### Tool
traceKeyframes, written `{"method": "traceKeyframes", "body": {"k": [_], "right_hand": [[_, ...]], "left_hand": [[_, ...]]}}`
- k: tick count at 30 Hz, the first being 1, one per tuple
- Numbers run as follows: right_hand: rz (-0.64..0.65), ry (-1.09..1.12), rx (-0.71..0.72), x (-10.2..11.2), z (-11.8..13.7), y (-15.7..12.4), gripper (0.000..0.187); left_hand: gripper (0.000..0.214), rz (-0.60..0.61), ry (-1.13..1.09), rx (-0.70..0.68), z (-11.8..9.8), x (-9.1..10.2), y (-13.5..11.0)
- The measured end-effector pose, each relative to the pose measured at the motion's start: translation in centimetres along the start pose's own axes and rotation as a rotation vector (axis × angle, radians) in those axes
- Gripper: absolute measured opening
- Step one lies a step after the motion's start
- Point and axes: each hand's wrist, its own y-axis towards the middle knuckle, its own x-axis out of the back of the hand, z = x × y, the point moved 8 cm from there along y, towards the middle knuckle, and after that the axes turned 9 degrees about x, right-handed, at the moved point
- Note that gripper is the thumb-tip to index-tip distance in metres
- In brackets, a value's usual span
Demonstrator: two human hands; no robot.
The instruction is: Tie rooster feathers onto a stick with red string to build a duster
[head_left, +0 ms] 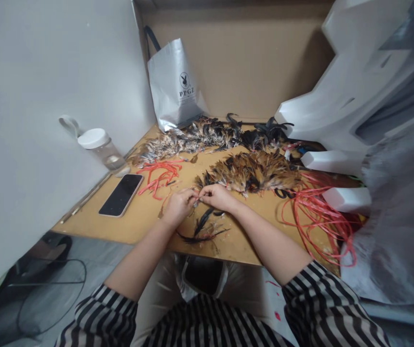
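My left hand (181, 206) and my right hand (217, 196) meet over the middle of the table, fingertips pinched close together. A small greyish tuft of feather (195, 204) shows under the left fingertips. What the right fingers pinch is hidden. Just behind the hands lies a pile of brown and golden feathers (253, 171). Loose black feathers (202, 221) are spread on the tabletop in front of them. Short red plastic strips (159, 174) lie to the left, and a tangle of long red strips (322, 217) is at the right.
A phone (122, 195) and a clear bottle with a white lid (103, 147) are on the left. Along the back runs a row of mixed feathers (185, 137) by a silver bag (174, 91). White foam pieces (347, 200) border the right. A dark-lined container (205, 274) sits below the front edge.
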Motion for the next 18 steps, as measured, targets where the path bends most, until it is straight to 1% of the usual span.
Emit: {"method": "traceKeyframes", "body": {"k": [4, 10, 14, 18], "right_hand": [[-0.009, -0.005, -0.012, -0.09, -0.12, -0.1, 0.012], [-0.041, 0.03, 0.004, 0.19, 0.48, -0.13, 0.011], [-0.043, 0.039, -0.007, 0.34, 0.5, -0.17, 0.009], [-0.039, 0.04, 0.011, 0.31, 0.51, -0.24, 0.01]], "left_hand": [[0.012, -0.001, 0.015, -0.01, 0.21, -0.09, -0.02], [0.013, -0.018, 0.027, -0.052, -0.05, 0.07, -0.06], [0.01, -0.022, -0.003, -0.074, -0.18, 0.26, -0.13], [0.009, -0.032, -0.058, -0.093, -0.05, 0.41, -0.22]]}}
